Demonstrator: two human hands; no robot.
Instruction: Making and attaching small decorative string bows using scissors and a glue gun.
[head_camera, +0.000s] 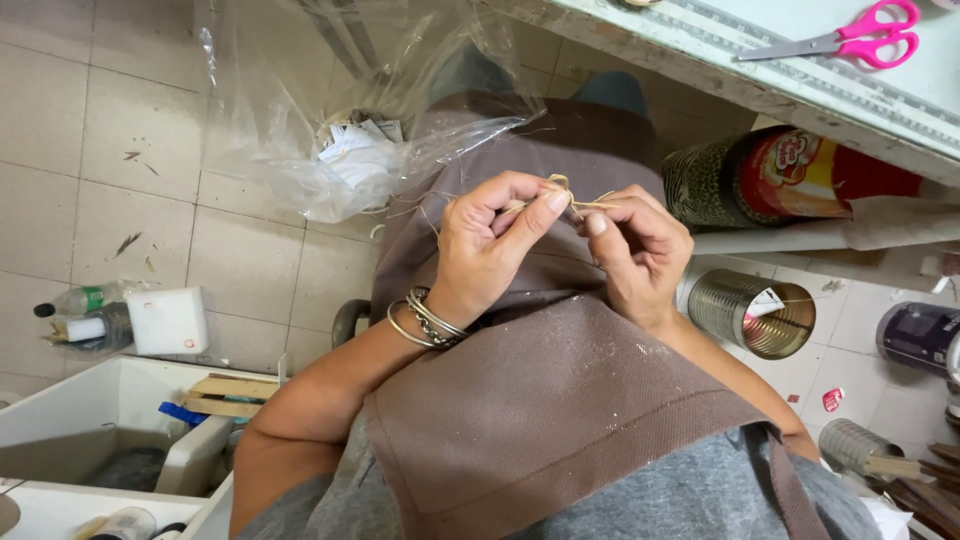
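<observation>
I saw a clear plastic bag (300, 120) holding white paper labels (355, 145) above my lap. Right of it, a red-and-yellow labelled tin (800, 175) lay sideways. A green-labelled bottle (80, 300) lay far left.

The floor (130, 130) is laid with pale square tiles, scattered with small bits of debris. At top right runs the edge of a pale worktable (700, 60) with pink-handled scissors (860, 40) on it — below it a shelf (800, 240) holds a patterned tin. Open metal cans (765, 315) stand on the floor at right. At lower left sits a white bin (110, 410) with wooden slats — beside it, a white block and small bottles.
</observation>
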